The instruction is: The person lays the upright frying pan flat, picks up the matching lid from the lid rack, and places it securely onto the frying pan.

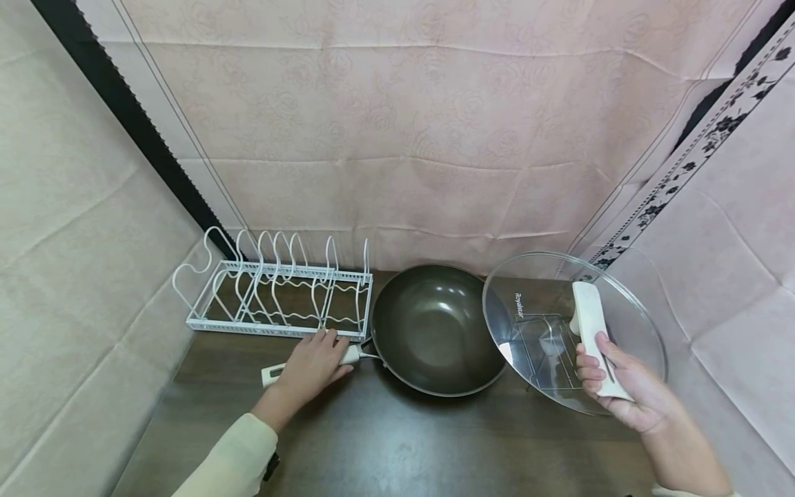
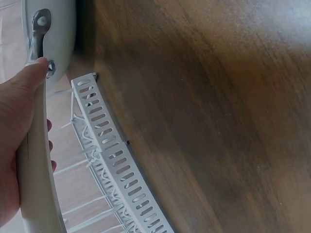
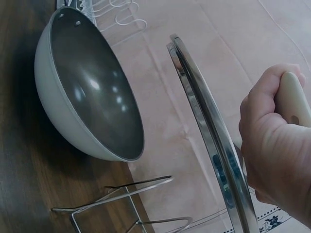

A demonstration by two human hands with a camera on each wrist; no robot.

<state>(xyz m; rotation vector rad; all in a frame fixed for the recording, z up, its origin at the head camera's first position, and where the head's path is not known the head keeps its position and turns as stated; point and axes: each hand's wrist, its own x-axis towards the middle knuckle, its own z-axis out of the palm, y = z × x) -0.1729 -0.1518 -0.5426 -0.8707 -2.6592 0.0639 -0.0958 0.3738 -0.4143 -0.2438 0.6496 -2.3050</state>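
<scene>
A wok point(image 1: 435, 331) with a dark inside and pale outside sits on the table. My left hand point(image 1: 313, 362) grips its cream handle point(image 2: 39, 189), thumb lying along the top near the metal joint. To the right, my right hand point(image 1: 633, 386) holds a clear glass lid point(image 1: 518, 355) by its long white handle point(image 1: 587, 307). The lid is tilted and raised off the table, its metal rim point(image 3: 214, 116) seen nearly edge-on in the right wrist view. Lettering shows on the glass. The wok's inside holds nothing.
A white dish rack point(image 1: 248, 328) with several wire loops stands left of the wok, just behind its handle. A small metal wire stand point(image 3: 124, 196) is on the table beneath the lid. Pale cloth curtains point(image 1: 397, 138) enclose the back and sides of the wooden table point(image 1: 397, 449).
</scene>
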